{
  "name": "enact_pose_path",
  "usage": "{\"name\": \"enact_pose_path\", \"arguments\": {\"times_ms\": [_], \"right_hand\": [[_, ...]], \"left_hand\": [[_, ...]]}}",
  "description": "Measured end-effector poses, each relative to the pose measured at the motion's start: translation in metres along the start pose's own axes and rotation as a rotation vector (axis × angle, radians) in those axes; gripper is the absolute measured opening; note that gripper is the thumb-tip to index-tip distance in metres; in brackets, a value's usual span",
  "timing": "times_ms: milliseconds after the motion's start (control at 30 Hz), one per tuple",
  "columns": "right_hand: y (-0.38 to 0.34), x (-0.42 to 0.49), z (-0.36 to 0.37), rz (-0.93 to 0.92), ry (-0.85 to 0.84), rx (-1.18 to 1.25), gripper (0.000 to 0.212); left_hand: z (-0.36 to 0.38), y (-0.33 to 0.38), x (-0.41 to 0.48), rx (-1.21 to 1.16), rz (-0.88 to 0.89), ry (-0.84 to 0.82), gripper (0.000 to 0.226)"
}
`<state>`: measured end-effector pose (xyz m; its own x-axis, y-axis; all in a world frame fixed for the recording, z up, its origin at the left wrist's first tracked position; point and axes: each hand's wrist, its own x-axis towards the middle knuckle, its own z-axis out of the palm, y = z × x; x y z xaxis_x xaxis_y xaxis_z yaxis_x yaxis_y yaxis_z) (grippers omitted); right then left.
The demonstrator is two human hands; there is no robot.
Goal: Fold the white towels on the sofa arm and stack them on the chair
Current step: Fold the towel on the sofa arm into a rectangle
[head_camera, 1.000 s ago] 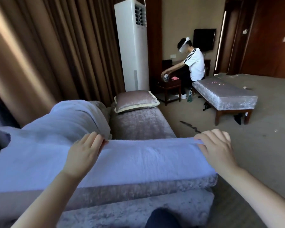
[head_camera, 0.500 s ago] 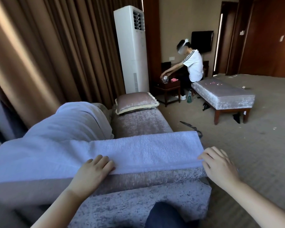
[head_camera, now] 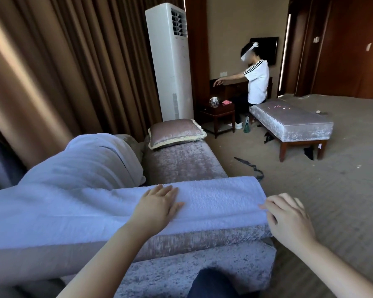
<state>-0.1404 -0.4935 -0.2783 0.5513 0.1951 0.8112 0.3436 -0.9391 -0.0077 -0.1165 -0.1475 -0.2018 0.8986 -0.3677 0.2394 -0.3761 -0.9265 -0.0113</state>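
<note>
While the long white terry-cloth towel (head_camera: 213, 196) is laid lengthwise along the padded grey crushed-velvet sofa arm (head_camera: 202, 239), it is pressed near its middle by the left hand (head_camera: 157, 205), whose fingers (head_camera: 166, 191) are held straight and close together, flat on the nubby pile. The right hand (head_camera: 289, 220) is set at the towel's right end, its fingers (head_camera: 267, 205) curled, one tip touching the fold line; whether the cloth is pinched cannot be told. A doubled upper layer with a rounded far edge is seen. A smooth white cloth mound (head_camera: 91, 160) is heaped just behind, touching the towel.
</note>
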Motion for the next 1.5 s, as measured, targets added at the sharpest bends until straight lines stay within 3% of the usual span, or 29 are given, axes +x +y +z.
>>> {"name": "enact_pose_path", "arguments": {"times_ms": [67,233,333,400,467,533,600,667,733,867,967,1067,1167,1267,1400,1500], "right_hand": [[-0.001,-0.003,-0.002,-0.022,-0.026,0.01,0.032],[0.002,0.009,-0.011,-0.009,-0.072,0.087,0.025],[-0.009,0.043,-0.012,0.146,-0.09,0.1,0.03],[-0.031,0.071,-0.005,0.227,-0.224,0.132,0.049],[-0.049,0.084,0.014,0.191,-0.463,0.15,0.066],[-0.051,0.087,0.031,0.168,-0.617,0.129,0.071],[-0.045,0.088,0.039,0.223,-0.672,0.143,0.065],[-0.041,0.091,0.042,0.231,-0.663,0.135,0.055],[-0.041,0.091,0.043,0.223,-0.657,0.122,0.055],[-0.044,0.089,0.04,0.211,-0.647,0.091,0.08],[-0.043,0.087,0.039,0.205,-0.669,0.1,0.069],[-0.04,0.085,0.037,0.189,-0.703,0.138,0.062],[-0.039,0.083,0.034,0.178,-0.71,0.136,0.053],[-0.052,0.085,0.033,0.189,-0.655,0.086,0.052],[-0.132,0.104,0.043,-0.002,-0.356,0.27,0.036],[-0.214,0.118,0.05,-0.228,-0.224,0.411,0.034]], "left_hand": [[0.008,0.0,0.004,0.054,-0.073,-0.13,0.131],[0.007,0.002,0.012,0.069,-0.087,-0.233,0.133],[0.002,0.01,0.015,0.043,-0.068,-0.234,0.115],[0.0,0.022,0.026,0.055,-0.005,-0.117,0.099],[0.004,0.037,0.04,0.032,0.059,-0.054,0.088],[0.016,0.046,0.05,0.009,0.076,-0.102,0.074],[0.028,0.046,0.056,0.004,0.055,-0.139,0.084],[0.032,0.041,0.062,-0.005,0.038,-0.138,0.094],[0.03,0.038,0.069,-0.038,0.042,-0.147,0.087],[0.029,0.04,0.067,-0.008,0.061,-0.123,0.091],[0.03,0.044,0.057,0.026,0.055,-0.08,0.096],[0.022,0.042,0.042,0.033,0.04,-0.098,0.118],[0.001,0.005,0.013,0.046,-0.024,-0.092,0.125],[-0.024,-0.069,-0.031,0.107,-0.106,0.129,0.097],[-0.05,-0.164,-0.098,0.216,-0.364,0.308,0.042],[-0.06,-0.194,-0.143,0.173,-0.627,0.323,0.04]]}}
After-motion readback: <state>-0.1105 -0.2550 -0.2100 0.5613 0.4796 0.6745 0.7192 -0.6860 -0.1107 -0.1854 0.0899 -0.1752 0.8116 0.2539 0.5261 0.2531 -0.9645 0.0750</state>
